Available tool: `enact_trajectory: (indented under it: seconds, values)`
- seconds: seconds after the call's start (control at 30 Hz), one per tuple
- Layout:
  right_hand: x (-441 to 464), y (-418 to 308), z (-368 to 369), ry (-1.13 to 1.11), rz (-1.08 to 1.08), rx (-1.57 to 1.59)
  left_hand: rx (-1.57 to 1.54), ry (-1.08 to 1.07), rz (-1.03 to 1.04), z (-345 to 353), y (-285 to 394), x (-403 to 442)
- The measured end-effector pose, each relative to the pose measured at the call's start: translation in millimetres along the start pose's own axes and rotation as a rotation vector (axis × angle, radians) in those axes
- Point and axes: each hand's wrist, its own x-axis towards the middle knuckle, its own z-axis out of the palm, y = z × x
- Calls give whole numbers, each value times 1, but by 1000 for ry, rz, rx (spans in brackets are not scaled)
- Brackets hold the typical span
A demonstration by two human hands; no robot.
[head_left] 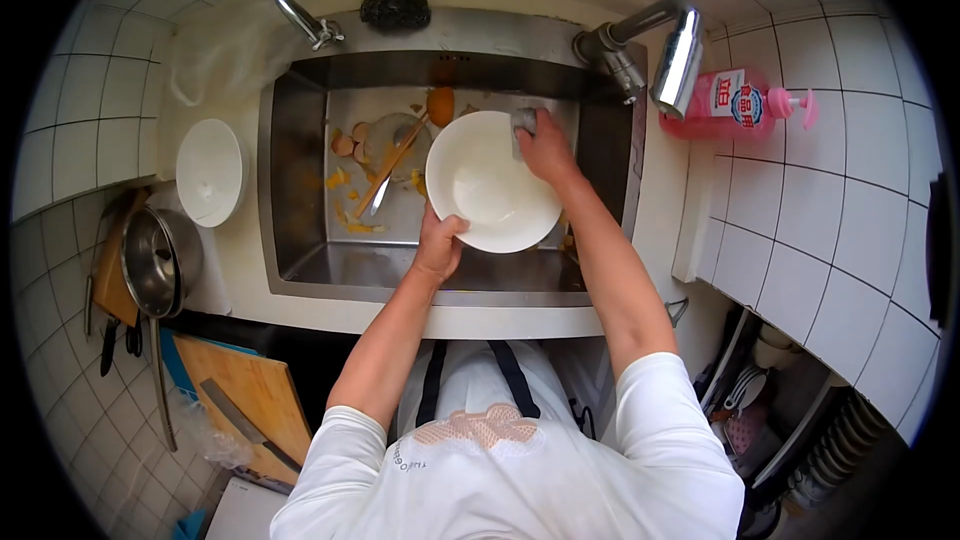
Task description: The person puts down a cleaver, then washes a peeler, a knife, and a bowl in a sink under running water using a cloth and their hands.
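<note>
A white bowl (490, 185) is held tilted over the sink, its inside facing up toward me. My left hand (440, 240) grips its lower-left rim, thumb on the inside. A grey cloth or scouring pad (523, 127) is in my right hand (547, 150), pressed against the bowl's upper-right rim; its exact kind is unclear. Below, the steel sink (300, 190) contains wooden chopsticks (392, 162), a shiny metal utensil (378, 196), a round orange object (440, 105), eggshells (346, 144) and yellow scraps (352, 224).
A chrome faucet (675, 60) overhangs the sink's right rim beside a pink soap bottle (725, 103). Another white bowl (212, 172) and metal pans (152, 265) stand left. A dark scrubber (394, 9) and small tap (310, 22) are behind. A wooden board (262, 380) leans lower left.
</note>
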Motion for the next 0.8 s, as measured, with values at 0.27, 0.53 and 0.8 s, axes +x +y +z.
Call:
enact_trajectory:
  seconds: [0.27, 0.53, 0.8]
  values:
    - [33, -28, -29, -824, -194, 607, 30, -225, -517, -20, 51, 27]
    - [30, 1, -27, -675, 145, 564, 181, -126, -422, -14, 38, 36]
    - [26, 46, 6, -641, 87, 604, 107, -154, -593, -8, 47, 40]
